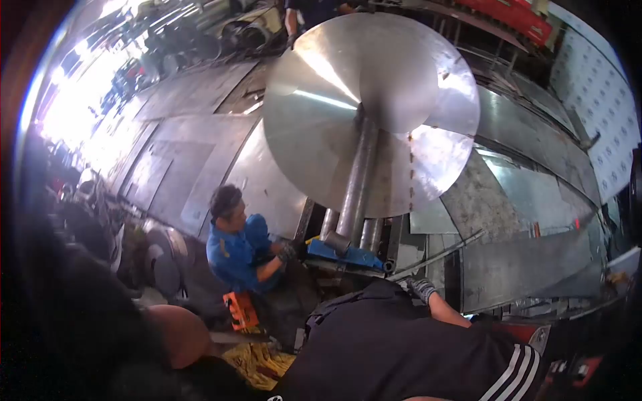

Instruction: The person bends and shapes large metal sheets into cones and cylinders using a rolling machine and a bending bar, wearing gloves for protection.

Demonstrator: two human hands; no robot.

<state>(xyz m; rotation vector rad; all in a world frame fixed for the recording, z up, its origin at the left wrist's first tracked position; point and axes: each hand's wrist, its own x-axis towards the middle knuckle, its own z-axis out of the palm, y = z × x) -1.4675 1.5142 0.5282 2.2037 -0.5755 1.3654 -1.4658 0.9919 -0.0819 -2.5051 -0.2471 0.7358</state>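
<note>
My right hand (422,290), in a grey striped glove, sits just past my black shirt (394,341), beside the lower end of a long metal bar (438,254). Its fingers look curled, but what they hold is hidden. My left hand cannot be made out; a blurred brown rounded shape (177,335) fills the lower left. Ahead stands a large round metal sheet (314,154), with a thick metal pipe (358,177) reaching from a blue base (348,254) to near its middle. A co-worker in blue (235,247) crouches left of the base, gloved hands close together.
Another person (314,10) stands at the disc's far edge, one hand near its rim. Flat metal sheets (180,160) cover the floor on both sides. An orange box (241,310) and yellow cloth (261,365) lie lower left. Red machinery (511,17) stands at the back right.
</note>
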